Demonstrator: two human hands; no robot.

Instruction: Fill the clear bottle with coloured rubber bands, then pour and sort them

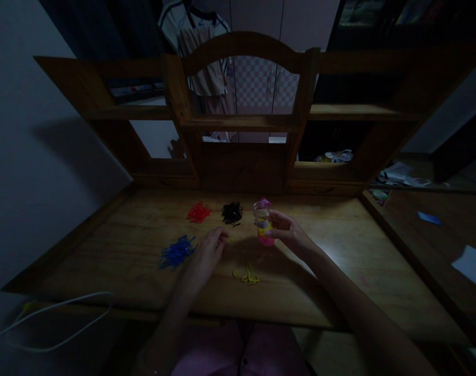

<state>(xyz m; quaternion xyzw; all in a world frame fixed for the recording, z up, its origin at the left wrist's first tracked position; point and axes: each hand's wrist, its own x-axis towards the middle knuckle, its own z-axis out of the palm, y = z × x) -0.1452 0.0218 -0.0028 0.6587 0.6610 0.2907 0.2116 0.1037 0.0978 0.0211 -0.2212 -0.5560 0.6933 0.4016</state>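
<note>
My right hand [287, 230] is wrapped around a small clear bottle [262, 213] with a pink base, held tilted over the table. A pink lid [265, 202] shows at its rim, and yellow pieces are inside. My left hand [211, 245] has its fingers drawn together, with a small yellow band [229, 240] at the fingertips. Below the bottle, a few thin yellow bands [248, 274] lie loose on the wood. A pile of blue bands [177, 252] sits left of my left hand. Farther back are a red pile [199, 212] and a black pile [232, 212].
The wooden desk [324, 282] has a raised shelf unit [244, 123] along its back. A white cable [71, 300] loops at the front left. On the surface to the right lie a blue packet [429, 218] and white paper [472, 265].
</note>
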